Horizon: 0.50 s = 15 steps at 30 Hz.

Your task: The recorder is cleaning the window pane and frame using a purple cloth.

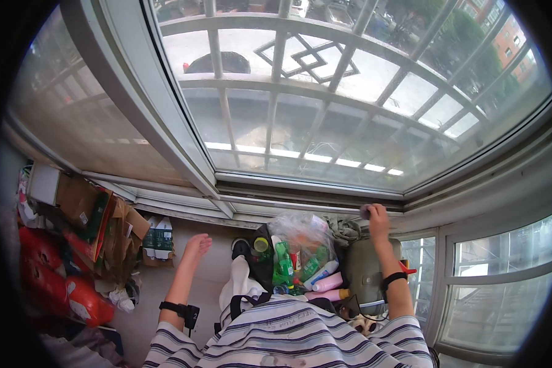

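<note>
Near the right end of the window track [313, 192], my right hand [378, 223] grips a small dark wad, perhaps a cloth, at the sill. My left hand [201, 246] hangs in the air over the floor, palm up and fingers extended, with nothing in it. In front of me rises the large sliding window pane [303, 124] in its white frame, with metal security bars outside. Between my arms, below the sill, lies a clear plastic bag [299, 230] among green plastic bottles [283, 262] and pink bottles [329, 282].
A grey-green case [365, 271] stands under my right forearm, with a crumpled grey cloth [347, 230] beside it. At left are folded cardboard boxes [119, 230], red plastic bags [89, 301] and a green-and-white carton [158, 239]. My shoe [240, 248] is by the bottles.
</note>
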Tool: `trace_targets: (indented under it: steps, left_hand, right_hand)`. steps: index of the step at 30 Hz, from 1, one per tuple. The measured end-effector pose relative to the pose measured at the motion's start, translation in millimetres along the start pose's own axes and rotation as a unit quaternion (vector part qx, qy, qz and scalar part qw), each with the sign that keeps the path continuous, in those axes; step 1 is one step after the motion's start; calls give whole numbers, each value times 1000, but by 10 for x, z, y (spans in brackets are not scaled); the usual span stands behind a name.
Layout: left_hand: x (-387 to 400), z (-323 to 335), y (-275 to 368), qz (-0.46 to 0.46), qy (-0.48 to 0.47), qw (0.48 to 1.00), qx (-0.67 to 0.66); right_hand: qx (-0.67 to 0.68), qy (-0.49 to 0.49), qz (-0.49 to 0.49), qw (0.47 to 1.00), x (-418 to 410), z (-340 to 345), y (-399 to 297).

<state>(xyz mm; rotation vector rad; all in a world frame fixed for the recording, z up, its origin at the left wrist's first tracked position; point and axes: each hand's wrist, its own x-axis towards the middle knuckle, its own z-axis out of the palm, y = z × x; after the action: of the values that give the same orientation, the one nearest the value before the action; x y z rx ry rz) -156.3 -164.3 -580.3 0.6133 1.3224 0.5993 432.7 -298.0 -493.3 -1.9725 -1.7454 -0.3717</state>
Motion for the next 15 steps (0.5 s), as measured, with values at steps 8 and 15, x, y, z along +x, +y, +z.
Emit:
trace_targets:
  steps: [8,15]
  left_hand:
    - [371,833,546,32,-123,955,266]
    - [57,2155,1125,506,-289,682,442]
  right_hand:
    - [162,217,498,824,-327,1158,-457]
    - [178,185,538,803,-176,1712,-1505]
